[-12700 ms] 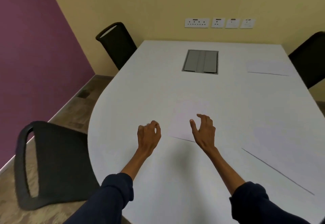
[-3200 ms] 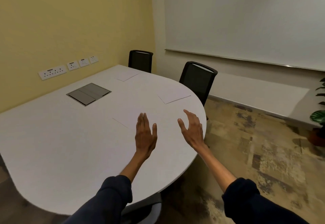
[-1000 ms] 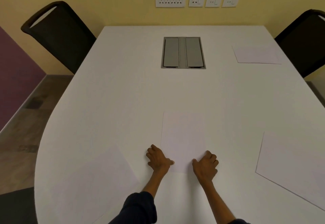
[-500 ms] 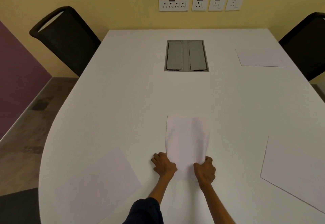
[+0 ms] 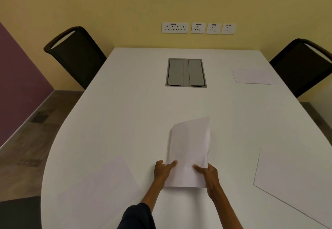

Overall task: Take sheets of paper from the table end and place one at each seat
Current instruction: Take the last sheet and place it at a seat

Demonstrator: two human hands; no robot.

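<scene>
White paper (image 5: pixel 188 149), pinched at its lower edge by both hands (left (image 5: pixel 164 172), right (image 5: pixel 209 174)) at lower centre, sags above the counter (image 5: pixel 125 113); two sheets might lift together.

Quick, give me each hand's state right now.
Left hand: closed on the left edge of the lifted sheet of paper.
Right hand: closed on the right edge of the same sheet.
</scene>
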